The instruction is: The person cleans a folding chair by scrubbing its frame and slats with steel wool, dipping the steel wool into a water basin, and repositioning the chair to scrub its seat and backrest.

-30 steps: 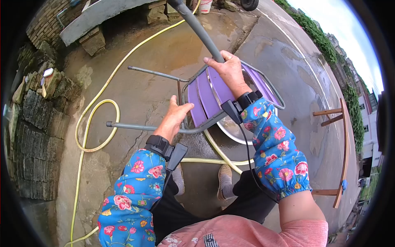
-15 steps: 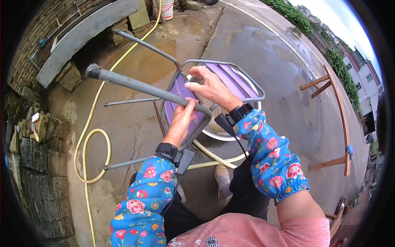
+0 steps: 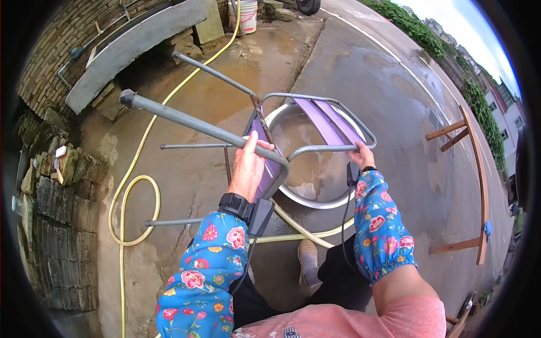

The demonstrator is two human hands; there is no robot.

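Note:
A chair with a grey metal frame (image 3: 191,124) and purple slats (image 3: 322,123) is held tilted on its side, its legs pointing left. My left hand (image 3: 248,168) is closed round the frame where a thick leg meets the seat. With its fingers wrapped on the tube, my right hand (image 3: 362,155) grips the backrest frame at the right. Under the backrest stands a wide metal basin (image 3: 332,203) holding murky brown water, partly hidden by the chair.
A yellow hose (image 3: 135,163) loops over the wet ground at the left and passes near my feet. Stacked stones (image 3: 59,225) line the left edge. A white bucket (image 3: 247,17) stands at the top. A wooden frame (image 3: 479,180) lies at the right.
The chair has turned so its legs point left and its backrest lies over the basin. My left hand took hold of the frame; my right hand moved from the leg to the backrest tube.

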